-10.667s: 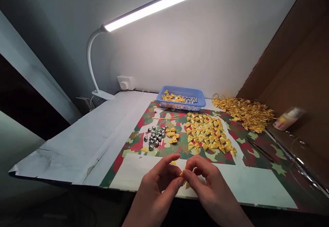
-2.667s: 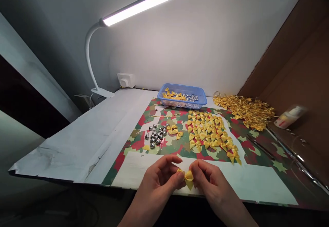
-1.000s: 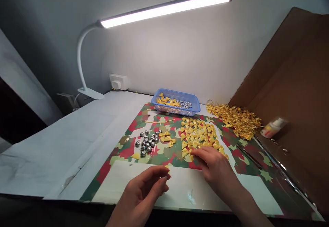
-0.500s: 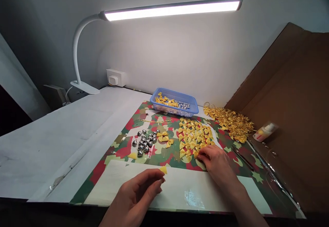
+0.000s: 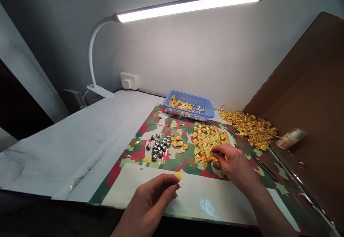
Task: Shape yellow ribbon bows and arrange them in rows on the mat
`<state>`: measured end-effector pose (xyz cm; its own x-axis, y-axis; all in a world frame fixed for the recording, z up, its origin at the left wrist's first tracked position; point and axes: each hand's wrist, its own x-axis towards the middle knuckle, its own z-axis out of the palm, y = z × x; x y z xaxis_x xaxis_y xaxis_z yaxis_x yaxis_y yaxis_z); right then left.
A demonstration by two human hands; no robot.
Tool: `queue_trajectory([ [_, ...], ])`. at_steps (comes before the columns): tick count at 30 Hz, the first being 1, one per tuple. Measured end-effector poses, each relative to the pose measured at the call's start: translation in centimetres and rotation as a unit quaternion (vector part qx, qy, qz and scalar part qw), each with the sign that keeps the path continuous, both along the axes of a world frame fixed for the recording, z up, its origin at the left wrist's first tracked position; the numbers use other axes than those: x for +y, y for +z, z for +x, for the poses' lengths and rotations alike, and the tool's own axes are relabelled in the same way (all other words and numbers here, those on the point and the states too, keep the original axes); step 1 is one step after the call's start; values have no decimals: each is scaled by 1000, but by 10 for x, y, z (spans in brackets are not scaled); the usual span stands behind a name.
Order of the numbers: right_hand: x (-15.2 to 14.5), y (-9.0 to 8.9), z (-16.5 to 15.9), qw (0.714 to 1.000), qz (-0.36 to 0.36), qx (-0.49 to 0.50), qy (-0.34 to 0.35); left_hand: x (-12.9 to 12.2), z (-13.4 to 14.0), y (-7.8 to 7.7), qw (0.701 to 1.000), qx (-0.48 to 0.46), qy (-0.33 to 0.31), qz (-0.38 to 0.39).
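Note:
My left hand (image 5: 153, 198) hovers at the near edge of the table, fingers curled; a small yellow scrap (image 5: 177, 175) sits at its fingertips, pinched between thumb and forefinger. My right hand (image 5: 233, 161) rests on the near right side of a spread of small yellow bows (image 5: 208, 139), fingers bent down among them. A few separate yellow bows (image 5: 179, 143) lie beside a cluster of silver heart beads (image 5: 159, 146) on the camouflage-patterned mat (image 5: 139, 151).
A blue basket (image 5: 190, 105) with bows and beads stands at the back. A heap of gold ribbon pieces (image 5: 249, 124) lies at the back right, a glue bottle (image 5: 290, 139) beyond it. A clamp lamp (image 5: 188, 5) spans overhead; a brown cardboard panel (image 5: 309, 86) rises on the right.
My hands have parted from the yellow bow they held together. My right hand reached forward onto the spread of bows; my left hand stayed near the edge with a yellow scrap.

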<state>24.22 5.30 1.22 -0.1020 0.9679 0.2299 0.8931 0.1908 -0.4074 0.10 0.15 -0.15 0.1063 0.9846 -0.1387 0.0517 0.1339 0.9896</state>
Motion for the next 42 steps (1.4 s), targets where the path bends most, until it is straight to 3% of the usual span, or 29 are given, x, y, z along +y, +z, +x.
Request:
queue_trajectory([
  [5,18,15,-50,996,-6,-19,88,-2,-2,1,1000,-3,-20,10],
  [9,38,11,-75,993,-20,-90,74,-3,-8,1,999,11,-43,11],
  [14,49,-1,-74,990,-53,-111,72,-2,-13,-1,998,5,-62,3],
  [21,0,16,-68,988,-87,-18,124,-2,-14,-10,994,-106,26,-2],
  [25,-32,27,-65,977,-117,75,162,-3,-10,-3,994,-109,0,21],
  [28,-46,25,-62,956,-136,181,189,-6,-6,4,992,-125,-32,5],
  [30,-52,19,-62,934,-150,280,164,-9,-4,8,989,-142,-41,-13],
  [35,-68,-11,-71,823,-212,521,77,-12,1,9,990,-139,-17,-2],
  [39,-74,-22,-77,783,-197,585,79,-9,4,11,994,-101,-38,17],
  [42,-74,-22,-72,780,-201,586,91,-8,5,11,996,-87,-21,-13],
])
